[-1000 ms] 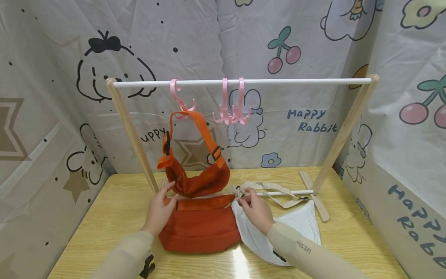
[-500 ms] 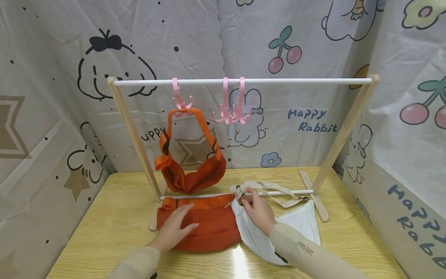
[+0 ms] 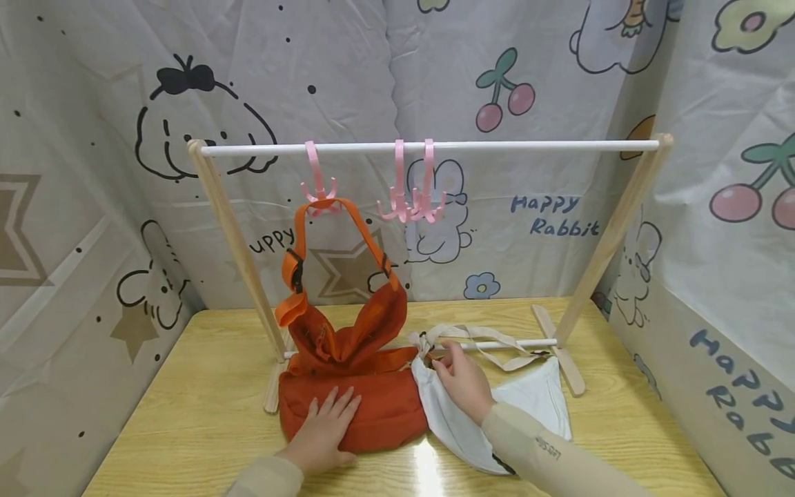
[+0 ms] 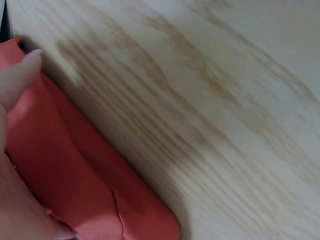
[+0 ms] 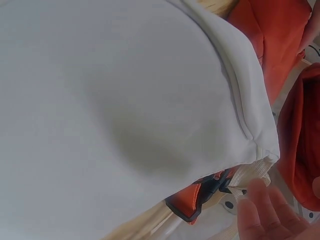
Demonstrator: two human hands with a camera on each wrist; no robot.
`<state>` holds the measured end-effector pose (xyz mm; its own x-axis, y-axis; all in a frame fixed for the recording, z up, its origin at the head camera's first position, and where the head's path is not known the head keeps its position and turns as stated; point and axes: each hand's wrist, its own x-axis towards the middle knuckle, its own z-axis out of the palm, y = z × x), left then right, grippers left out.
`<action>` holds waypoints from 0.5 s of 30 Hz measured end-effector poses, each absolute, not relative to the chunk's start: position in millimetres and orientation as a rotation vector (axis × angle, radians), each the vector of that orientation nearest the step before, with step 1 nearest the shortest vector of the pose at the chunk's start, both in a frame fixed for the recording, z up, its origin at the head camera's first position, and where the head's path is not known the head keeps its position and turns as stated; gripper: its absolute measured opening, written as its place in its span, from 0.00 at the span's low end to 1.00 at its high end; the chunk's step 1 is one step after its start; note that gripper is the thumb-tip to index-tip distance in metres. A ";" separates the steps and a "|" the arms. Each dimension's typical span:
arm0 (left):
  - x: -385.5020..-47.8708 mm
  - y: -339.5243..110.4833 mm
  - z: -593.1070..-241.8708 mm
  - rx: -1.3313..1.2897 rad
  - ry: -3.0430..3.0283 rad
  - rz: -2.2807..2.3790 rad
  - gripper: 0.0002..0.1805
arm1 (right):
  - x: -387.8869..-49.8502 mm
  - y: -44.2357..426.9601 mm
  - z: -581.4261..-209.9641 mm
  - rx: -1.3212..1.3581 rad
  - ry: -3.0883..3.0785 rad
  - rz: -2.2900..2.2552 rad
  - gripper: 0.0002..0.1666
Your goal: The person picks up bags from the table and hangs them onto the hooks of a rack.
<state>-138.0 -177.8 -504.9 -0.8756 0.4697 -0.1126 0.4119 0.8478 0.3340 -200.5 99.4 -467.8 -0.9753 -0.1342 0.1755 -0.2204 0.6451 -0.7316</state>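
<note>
My left hand (image 3: 323,431) rests with spread fingers on a red bag (image 3: 388,407) lying on the table; the left wrist view shows fingers on red fabric (image 4: 45,135). Another red bag (image 3: 348,331) hangs by its orange strap from a pink hook (image 3: 321,197), its lower part just behind the lying one. My right hand (image 3: 462,379) is at the top corner of a white bag (image 3: 537,393), beside its beige strap (image 3: 491,335). In the right wrist view its loosely bent fingers touch or nearly touch the strap end, near a black buckle (image 5: 192,205).
A wooden stand carries a white top rail (image 3: 528,145), with two more pink hooks (image 3: 399,200) right of the used one. Its low white bar (image 3: 528,343) and right foot (image 3: 568,373) lie behind the bags. Patterned cloth (image 3: 348,83) surrounds the table (image 3: 205,386).
My left hand has moved away from the hanging bag, down and right onto the lying red bag. The hanging bag and its hook have swung and turned. My right hand has hardly moved.
</note>
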 end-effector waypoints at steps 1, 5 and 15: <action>-136.8 -176.8 -505.5 0.687 2.840 0.432 0.54 | -200.2 99.3 -468.3 0.298 -2.749 1.246 0.22; -133.8 -173.0 -506.9 0.682 2.877 0.350 0.52 | -198.5 98.7 -470.1 0.286 -2.756 1.255 0.22; -135.0 -167.7 -505.1 0.646 2.957 0.277 0.33 | -196.9 101.5 -474.4 0.303 -2.771 1.227 0.21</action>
